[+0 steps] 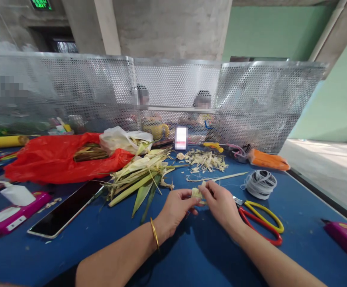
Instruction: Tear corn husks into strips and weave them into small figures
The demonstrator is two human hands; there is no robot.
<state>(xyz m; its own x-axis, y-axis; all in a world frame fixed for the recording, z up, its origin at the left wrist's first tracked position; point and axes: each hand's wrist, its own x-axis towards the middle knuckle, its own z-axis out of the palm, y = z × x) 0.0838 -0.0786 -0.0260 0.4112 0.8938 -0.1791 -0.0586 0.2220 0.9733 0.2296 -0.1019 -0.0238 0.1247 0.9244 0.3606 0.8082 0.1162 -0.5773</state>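
My left hand (pixel 176 209), with a gold bangle on its wrist, pinches a small pale piece of husk (pixel 196 194) above the blue table. My right hand (pixel 221 202) touches the same piece from the right, its thumb and fingers closed on the upper edge. Scissors (pixel 264 223) with one red and one yellow handle lie just right of my right hand, their blades partly hidden behind it. A ball of grey string (pixel 261 184) stands behind the scissors. Long green and pale husks (pixel 140 179) lie to the left of my left hand.
Husk scraps (pixel 207 160) are scattered behind my hands. A phone (pixel 68 209), a magenta power strip (pixel 18 215) and a red bag (pixel 50 159) lie at the left. Another magenta device (pixel 346 239) is at the right edge. Behind a perforated metal screen (pixel 176 79) people are partly visible.
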